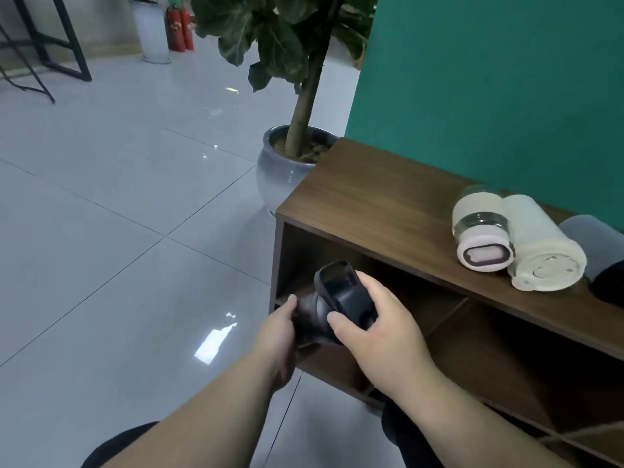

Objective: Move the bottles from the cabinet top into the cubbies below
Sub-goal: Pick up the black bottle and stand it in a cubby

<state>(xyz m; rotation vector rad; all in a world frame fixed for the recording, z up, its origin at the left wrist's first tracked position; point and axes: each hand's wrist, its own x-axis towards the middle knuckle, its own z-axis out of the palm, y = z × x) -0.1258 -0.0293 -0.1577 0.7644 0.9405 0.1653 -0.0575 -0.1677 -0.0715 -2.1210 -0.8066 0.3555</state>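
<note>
Black bottle (341, 298), clamped between left hand (280, 336) and right hand (374, 319), hangs at the end cubby (304, 258) mouth, apparently steadied for insertion; three bottles (526, 238) wait up-right.

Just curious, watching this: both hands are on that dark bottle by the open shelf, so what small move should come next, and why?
Probably ease the dark bottle forward into the leftmost cubby and set it down. Left hand and right hand both hold it at that opening, while three bottles wait on the cabinet top.
</note>
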